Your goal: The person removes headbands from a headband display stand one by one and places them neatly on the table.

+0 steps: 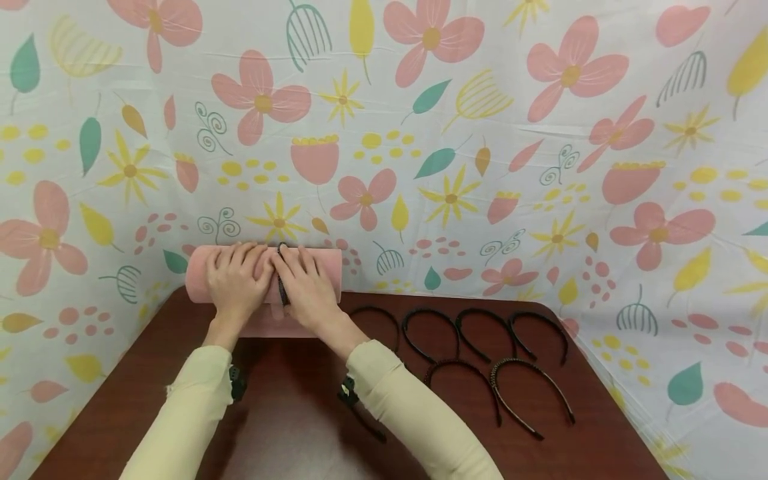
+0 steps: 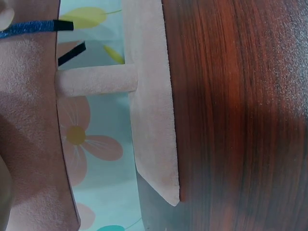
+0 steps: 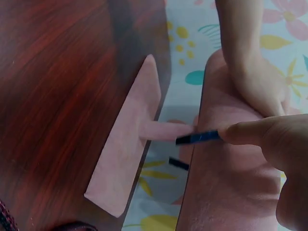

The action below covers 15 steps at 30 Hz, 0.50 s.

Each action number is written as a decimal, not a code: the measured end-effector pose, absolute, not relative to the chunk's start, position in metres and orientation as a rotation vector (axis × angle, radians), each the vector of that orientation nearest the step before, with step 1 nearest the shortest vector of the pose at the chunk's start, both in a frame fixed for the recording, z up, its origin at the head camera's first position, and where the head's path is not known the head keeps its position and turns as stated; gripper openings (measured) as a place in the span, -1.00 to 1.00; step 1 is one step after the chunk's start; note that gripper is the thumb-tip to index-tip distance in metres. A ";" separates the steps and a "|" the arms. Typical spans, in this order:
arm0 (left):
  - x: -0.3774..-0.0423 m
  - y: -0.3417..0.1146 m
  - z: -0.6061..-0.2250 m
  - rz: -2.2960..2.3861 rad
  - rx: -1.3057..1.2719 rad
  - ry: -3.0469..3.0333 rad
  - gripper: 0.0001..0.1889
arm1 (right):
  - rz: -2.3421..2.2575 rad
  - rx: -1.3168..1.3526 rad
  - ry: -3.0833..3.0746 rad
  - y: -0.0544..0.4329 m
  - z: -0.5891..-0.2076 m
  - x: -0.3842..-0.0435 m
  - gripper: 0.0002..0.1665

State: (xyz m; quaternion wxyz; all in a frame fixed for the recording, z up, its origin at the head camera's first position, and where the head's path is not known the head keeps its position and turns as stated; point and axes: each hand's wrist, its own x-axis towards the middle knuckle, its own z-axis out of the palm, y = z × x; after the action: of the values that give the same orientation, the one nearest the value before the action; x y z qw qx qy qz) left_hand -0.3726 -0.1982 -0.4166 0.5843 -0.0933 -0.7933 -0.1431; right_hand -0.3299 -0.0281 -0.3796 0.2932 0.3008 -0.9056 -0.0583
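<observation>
A pink plush-covered display stand (image 1: 201,275) has a horizontal roll on a short post above a flat base (image 3: 120,154). Over the middle of the roll sits a dark glittery headband (image 1: 283,291), its two black tips (image 2: 72,53) sticking out below the roll beside the post. My left hand (image 1: 237,277) rests on the roll just left of the band, fingers draped over the top. Right of it, my right hand (image 1: 307,287) holds the band, the thumb or a fingertip on it near one tip in the right wrist view. The far fingertips are partly hidden behind the roll.
Several dark headbands (image 1: 432,310) lie on the brown table (image 1: 288,413) to the right, one with a beaded look (image 1: 498,373) nearest the front. Another headband end (image 1: 369,427) shows beneath the right sleeve. A flower-patterned cloth (image 1: 384,133) hangs behind the table.
</observation>
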 end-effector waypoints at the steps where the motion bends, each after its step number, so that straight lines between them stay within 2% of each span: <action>1: -0.373 -0.198 -0.416 -0.334 -0.218 -1.853 -0.57 | -0.164 0.791 -2.424 -0.028 -0.380 -0.331 0.29; 10: -0.374 -0.199 -0.417 -0.330 -0.213 -1.850 -0.59 | -0.139 0.785 -2.538 -0.030 -0.381 -0.344 0.41; 15: -0.373 -0.199 -0.417 -0.330 -0.210 -1.873 -0.59 | -0.152 0.791 -2.531 -0.031 -0.381 -0.349 0.39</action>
State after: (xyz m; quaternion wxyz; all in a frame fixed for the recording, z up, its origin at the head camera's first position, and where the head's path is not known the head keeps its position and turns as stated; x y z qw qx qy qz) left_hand -0.3726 -0.1985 -0.4169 0.5763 -0.0898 -0.8000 -0.1409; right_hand -0.3488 -0.0306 -0.3813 0.2404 0.2891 -0.9250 -0.0555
